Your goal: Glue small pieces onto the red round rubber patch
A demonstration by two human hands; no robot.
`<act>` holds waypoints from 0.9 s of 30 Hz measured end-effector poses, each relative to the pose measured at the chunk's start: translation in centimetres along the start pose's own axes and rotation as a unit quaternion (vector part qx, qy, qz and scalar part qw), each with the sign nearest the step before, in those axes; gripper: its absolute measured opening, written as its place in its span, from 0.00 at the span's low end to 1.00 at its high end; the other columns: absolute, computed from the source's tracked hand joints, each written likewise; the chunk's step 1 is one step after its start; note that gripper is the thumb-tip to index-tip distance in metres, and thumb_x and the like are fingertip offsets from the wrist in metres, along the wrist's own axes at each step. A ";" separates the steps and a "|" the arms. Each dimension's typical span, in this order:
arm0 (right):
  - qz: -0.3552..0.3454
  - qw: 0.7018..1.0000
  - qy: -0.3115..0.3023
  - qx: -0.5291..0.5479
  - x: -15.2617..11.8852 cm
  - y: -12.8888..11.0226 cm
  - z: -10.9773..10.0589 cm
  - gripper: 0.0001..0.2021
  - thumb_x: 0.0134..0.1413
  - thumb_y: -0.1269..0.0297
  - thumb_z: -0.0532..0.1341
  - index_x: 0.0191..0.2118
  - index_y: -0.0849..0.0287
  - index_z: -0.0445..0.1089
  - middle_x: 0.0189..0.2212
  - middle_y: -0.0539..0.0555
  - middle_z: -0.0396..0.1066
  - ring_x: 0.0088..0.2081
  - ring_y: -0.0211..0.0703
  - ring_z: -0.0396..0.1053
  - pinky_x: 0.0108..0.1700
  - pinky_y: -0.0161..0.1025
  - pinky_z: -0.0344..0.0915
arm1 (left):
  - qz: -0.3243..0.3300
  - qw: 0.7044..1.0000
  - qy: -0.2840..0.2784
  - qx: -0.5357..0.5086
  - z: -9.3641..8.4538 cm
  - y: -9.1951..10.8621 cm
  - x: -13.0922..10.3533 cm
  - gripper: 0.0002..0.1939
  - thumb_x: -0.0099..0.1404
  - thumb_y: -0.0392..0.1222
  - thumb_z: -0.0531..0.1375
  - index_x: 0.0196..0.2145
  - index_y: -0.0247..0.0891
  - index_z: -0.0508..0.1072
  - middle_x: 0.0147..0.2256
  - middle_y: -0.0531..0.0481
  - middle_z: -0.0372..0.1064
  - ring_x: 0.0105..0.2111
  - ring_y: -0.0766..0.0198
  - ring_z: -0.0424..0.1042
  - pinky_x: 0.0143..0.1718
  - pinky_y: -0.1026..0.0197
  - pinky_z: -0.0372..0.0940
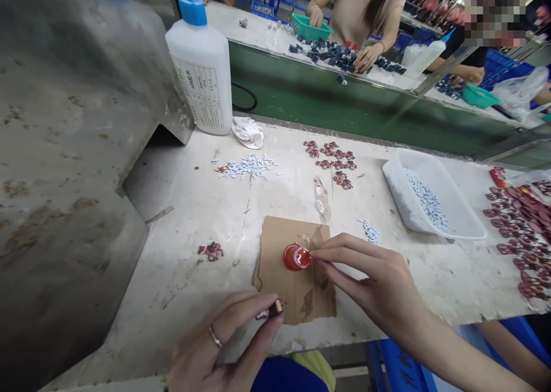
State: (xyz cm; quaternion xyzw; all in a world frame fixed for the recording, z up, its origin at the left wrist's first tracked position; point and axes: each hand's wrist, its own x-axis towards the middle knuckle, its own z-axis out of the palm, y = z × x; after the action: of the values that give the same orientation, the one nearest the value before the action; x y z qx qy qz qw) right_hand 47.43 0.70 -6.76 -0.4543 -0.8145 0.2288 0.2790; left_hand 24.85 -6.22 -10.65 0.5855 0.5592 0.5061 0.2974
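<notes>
My left hand (pixel 226 343), with a ring on one finger, pinches a small dark-and-white piece (pixel 272 310) at the near edge of the table. My right hand (pixel 379 283) reaches left with its fingertips together at a small red cap (pixel 296 257) that holds liquid. Whether something tiny sits between those fingertips, I cannot tell. The cap stands on a torn piece of brown cardboard (pixel 279 277). A single dark red figure piece (pixel 210 251) lies left of the cardboard.
A white bottle with a blue cap (pixel 202 70) stands at the back left. White bits (pixel 249 166), dark red pieces (pixel 333 159) and a white tray (pixel 447 208) lie beyond. More red pieces (pixel 523 225) cover the right. A person (pixel 357 13) works across the green belt (pixel 344 105).
</notes>
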 end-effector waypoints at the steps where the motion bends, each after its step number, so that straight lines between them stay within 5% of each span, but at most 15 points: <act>1: -0.002 1.000 -0.003 -0.003 0.0 0.0 0.0 0.11 0.66 0.79 0.63 0.46 0.57 0.79 0.42 0.53 0.80 0.40 0.37 0.78 0.43 0.31 0.74 | 0.005 1.000 -0.006 0.001 0.0 -0.1 0.1 0.10 0.68 0.41 0.65 0.45 0.56 0.78 0.40 0.70 0.81 0.34 0.74 0.82 0.41 0.78 0.75; 7: 0.005 1.000 0.011 0.014 -0.1 -0.6 -0.1 0.13 0.66 0.79 0.63 0.48 0.55 0.79 0.44 0.54 0.80 0.42 0.40 0.79 0.44 0.34 0.76 | 0.023 1.000 -0.016 -0.014 0.2 -0.2 0.2 0.14 0.66 0.40 0.68 0.47 0.57 0.78 0.40 0.71 0.82 0.33 0.76 0.82 0.44 0.81 0.72; 17: 0.046 0.967 0.039 0.248 -0.2 -4.1 0.9 0.11 0.59 0.80 0.66 0.40 0.56 0.81 0.36 0.54 0.82 0.37 0.41 0.81 0.39 0.34 0.78 | 0.009 0.999 -0.027 -0.038 1.3 0.7 0.2 0.10 0.68 0.41 0.65 0.46 0.55 0.77 0.41 0.69 0.81 0.37 0.76 0.82 0.47 0.80 0.72; 27: 0.029 0.973 0.021 0.228 -0.6 -4.0 1.3 0.11 0.62 0.80 0.66 0.43 0.58 0.80 0.36 0.55 0.81 0.36 0.40 0.80 0.38 0.33 0.78 | 0.017 0.999 -0.026 -0.037 1.2 0.8 0.2 0.15 0.67 0.34 0.65 0.47 0.55 0.78 0.42 0.70 0.80 0.38 0.78 0.81 0.48 0.81 0.72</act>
State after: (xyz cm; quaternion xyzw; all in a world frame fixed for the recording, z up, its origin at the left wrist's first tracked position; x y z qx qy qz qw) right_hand 44.41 -1.90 -5.41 -0.4069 -0.7214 0.4066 0.3856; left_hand 26.22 -5.95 -10.26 0.5968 0.5218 0.5159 0.3246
